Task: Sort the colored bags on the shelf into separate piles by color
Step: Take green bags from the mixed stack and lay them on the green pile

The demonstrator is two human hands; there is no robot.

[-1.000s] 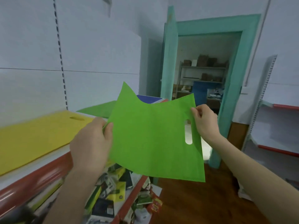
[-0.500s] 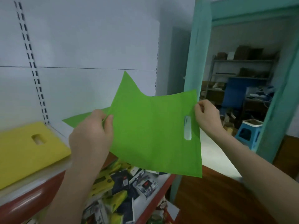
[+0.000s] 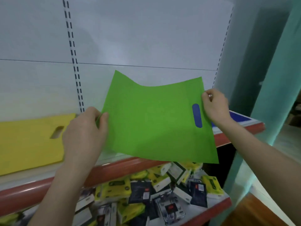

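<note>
Since the earlier frames, the view is swinging left to face the shelf [image 3: 122,167] squarely. The green bag [image 3: 154,121] is now hanging over the shelf's middle instead of in front of the teal door frame [image 3: 268,111]. Both hands are keeping the same hold on it as before. Judged from this, the bag is being carried to its drop position and the placing step is about to begin.

The left hand [image 3: 84,132] is gripping the bag's left edge. Its thumb is lying on the front face and its fingers are curling behind the fabric, so the grip is clamped on the bag. The right hand [image 3: 215,105] is pinching the upper right edge, just beside the handle slot [image 3: 197,118], and that grip is likewise closed on the fabric. The bag is hanging spread between them, with its top edge sagging and its lower right corner reaching past the shelf's red front edge.

The yellow bag [image 3: 29,141] is lying flat toward the left end of the shelf. The blue bag [image 3: 239,118] is lying toward the right end and is showing through the handle slot. Whether green bags are lying behind the held one cannot be determined, since it is covering that area.

Packets [image 3: 154,193] are lying heaped on the lower shelf [image 3: 216,204].
</note>
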